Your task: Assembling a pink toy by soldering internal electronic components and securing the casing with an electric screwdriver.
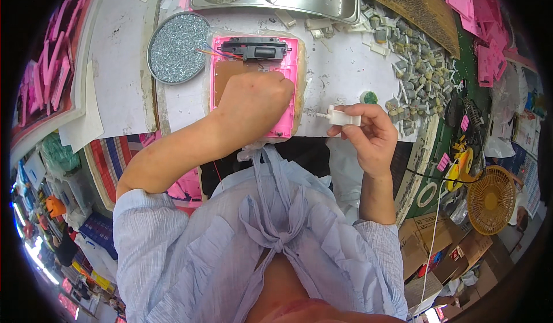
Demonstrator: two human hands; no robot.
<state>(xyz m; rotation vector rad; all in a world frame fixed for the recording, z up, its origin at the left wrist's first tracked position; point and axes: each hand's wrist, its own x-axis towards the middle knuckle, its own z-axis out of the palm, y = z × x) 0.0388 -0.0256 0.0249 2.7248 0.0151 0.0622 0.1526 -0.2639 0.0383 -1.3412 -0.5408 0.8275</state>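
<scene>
My left hand (253,101) is closed over a pink plastic housing (296,55) on the table, and its curled fingertips are hidden beneath it. Inside the housing lie a black module (262,51) with thin coloured wires running off to the left and a brown board (226,80). To the right of the housing, my right hand (371,139) pinches a small white plastic part (341,117) between thumb and fingers. The part's thin stem points left, toward the housing.
A round dish (151,64) of small screws stands left of the housing. Behind is a two-compartment metal tray (276,13) with fine metal pieces. Many small motor-like parts with white ends (412,84) lie at right. Pink plastic pieces (50,72) fill the far left.
</scene>
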